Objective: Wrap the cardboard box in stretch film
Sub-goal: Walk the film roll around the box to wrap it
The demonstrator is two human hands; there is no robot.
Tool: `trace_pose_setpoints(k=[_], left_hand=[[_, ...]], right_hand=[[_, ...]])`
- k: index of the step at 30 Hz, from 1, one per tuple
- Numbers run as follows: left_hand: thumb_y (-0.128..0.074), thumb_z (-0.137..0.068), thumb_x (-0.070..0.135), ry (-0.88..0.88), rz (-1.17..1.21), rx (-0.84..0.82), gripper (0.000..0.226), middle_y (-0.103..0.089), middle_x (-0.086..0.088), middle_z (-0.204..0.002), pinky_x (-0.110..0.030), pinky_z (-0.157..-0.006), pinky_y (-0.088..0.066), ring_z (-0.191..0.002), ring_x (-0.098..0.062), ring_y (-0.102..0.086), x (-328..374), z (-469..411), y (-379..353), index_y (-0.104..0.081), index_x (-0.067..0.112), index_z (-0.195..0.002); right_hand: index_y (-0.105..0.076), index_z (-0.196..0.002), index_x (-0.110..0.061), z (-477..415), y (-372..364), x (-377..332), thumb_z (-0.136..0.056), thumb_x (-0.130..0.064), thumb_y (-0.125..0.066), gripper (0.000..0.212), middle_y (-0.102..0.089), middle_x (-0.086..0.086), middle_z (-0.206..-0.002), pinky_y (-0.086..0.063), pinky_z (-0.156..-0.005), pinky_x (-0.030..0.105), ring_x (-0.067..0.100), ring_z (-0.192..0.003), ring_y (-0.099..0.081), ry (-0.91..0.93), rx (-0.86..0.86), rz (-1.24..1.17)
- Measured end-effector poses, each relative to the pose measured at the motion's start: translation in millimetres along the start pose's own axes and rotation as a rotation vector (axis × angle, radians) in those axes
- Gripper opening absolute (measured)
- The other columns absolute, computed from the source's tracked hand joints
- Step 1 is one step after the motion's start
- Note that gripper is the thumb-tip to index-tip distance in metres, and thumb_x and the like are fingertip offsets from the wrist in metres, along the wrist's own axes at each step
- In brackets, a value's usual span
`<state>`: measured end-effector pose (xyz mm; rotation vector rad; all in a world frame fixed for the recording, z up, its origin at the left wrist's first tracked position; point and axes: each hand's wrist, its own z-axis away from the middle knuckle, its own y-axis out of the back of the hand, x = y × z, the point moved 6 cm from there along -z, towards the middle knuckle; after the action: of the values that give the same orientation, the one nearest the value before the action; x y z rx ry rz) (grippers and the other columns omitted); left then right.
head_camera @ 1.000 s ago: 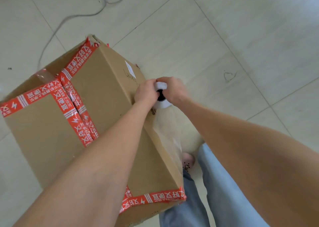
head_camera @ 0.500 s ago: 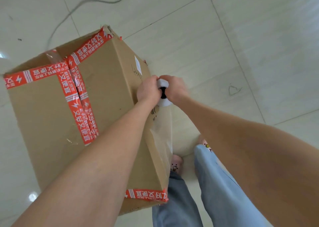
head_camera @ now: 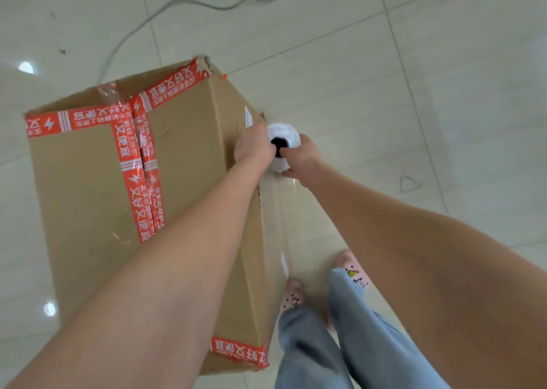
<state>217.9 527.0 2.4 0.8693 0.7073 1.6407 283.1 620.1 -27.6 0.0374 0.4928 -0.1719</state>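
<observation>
Now, cardboard box point(head_camera: 88, 196): stands on the tiled floor point(head_camera: 444, 92), its top facing the camera, just left of the person's feet.
Stretch film roll point(head_camera: 288, 135): white with a dark core, upright, just off the upper edge of the box's right side.
Film sheet point(head_camera: 279, 225): runs from the roll back along that right side towards the near corner.
Left hand point(head_camera: 254, 148): fingers curled on the roll from the box side.
Right hand point(head_camera: 303, 159): thumb at the core, fingers wrapped underneath.
Change: over the last second the roll's end has come clear of the hands and both feet have stepped into view; I judge the person is walking the film round the box, with most faces still bare.
Red tape point(head_camera: 133, 178): white characters, "又好又便宜" legible, with lightning marks.
White label point(head_camera: 248, 116): too small to read.
</observation>
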Motion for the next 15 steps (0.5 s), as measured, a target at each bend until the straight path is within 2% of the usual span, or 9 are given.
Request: trace_pose_setpoints(k=[7,11,13,15], left_hand=[[-0.044,-0.086,0.006,-0.096,-0.128,-0.019,0.033,-0.061,-0.010,-0.111,-0.030,-0.067,-0.037,-0.100,-0.029,-0.056,7.0,-23.8,4.5,-0.057,0.018,-0.113],[-0.045,-0.086,0.009,-0.075,-0.150,-0.012,0.029,-0.063,-0.008,-0.109,-0.030,-0.068,-0.040,-0.100,-0.029,-0.058,8.4,-38.2,8.9,-0.060,0.019,-0.110],[-0.046,-0.088,0.010,-0.047,-0.157,-0.023,0.030,-0.062,-0.009,-0.113,-0.032,-0.070,-0.042,-0.104,-0.029,-0.058,8.6,-43.5,10.9,-0.058,0.016,-0.115],[-0.049,-0.090,0.012,0.001,-0.112,-0.026,0.029,-0.060,-0.010,-0.116,-0.033,-0.073,-0.042,-0.107,-0.029,-0.057,9.9,-47.1,16.2,-0.056,0.012,-0.118]], right_hand=[[-0.055,-0.116,-0.014,-18.8,-8.4,-25.2,-0.084,-0.005,-0.048,0.034,-0.063,0.012,-0.106,-0.059,-0.072,0.048,0.031,-0.083,-0.061,0.089,0.038,0.214],[-0.059,-0.111,-0.015,-26.9,-10.2,-42.8,-0.081,-0.008,-0.047,0.034,-0.065,0.007,-0.098,-0.057,-0.075,0.047,0.029,-0.084,-0.063,0.182,0.078,0.370],[-0.063,-0.106,-0.018,-30.5,-6.9,-57.7,-0.079,-0.007,-0.049,0.032,-0.065,0.004,-0.094,-0.057,-0.072,0.042,0.025,-0.080,-0.060,0.237,0.095,0.461],[-0.064,-0.109,-0.024,-32.9,-3.2,-75.2,-0.078,-0.006,-0.051,0.038,-0.066,0.003,-0.101,-0.052,-0.069,0.032,0.024,-0.086,-0.059,0.289,0.124,0.571]])
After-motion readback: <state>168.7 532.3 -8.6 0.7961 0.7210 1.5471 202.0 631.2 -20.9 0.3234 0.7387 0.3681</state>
